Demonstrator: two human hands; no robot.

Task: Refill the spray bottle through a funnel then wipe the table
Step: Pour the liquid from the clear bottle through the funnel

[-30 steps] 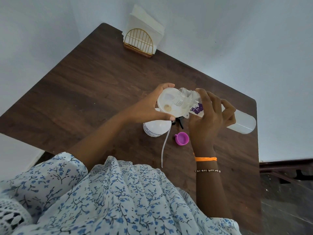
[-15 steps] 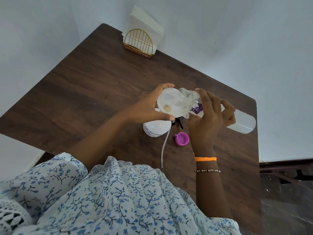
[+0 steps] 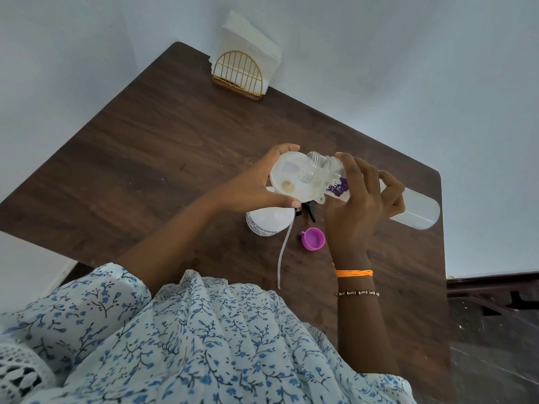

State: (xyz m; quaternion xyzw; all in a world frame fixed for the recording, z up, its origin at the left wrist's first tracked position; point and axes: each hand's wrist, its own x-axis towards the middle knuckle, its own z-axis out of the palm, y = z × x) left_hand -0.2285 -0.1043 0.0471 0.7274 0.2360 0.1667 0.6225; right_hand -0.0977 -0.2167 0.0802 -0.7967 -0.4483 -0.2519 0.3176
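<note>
A white spray bottle (image 3: 267,223) stands on the dark wooden table (image 3: 151,158). A white funnel (image 3: 288,182) sits on top of it. My left hand (image 3: 256,185) grips the funnel's rim between thumb and fingers. My right hand (image 3: 361,196) holds a clear refill bottle (image 3: 414,208) with a purple label, tipped on its side so that its open mouth (image 3: 313,170) lies over the funnel. The bottle's neck under the funnel is hidden.
A purple cap (image 3: 313,239) lies open side up by my right wrist. The black spray head (image 3: 310,209) with its long clear tube (image 3: 283,252) lies beside the spray bottle. At the far corner stands a gold wire holder (image 3: 237,74) full of white napkins (image 3: 250,42).
</note>
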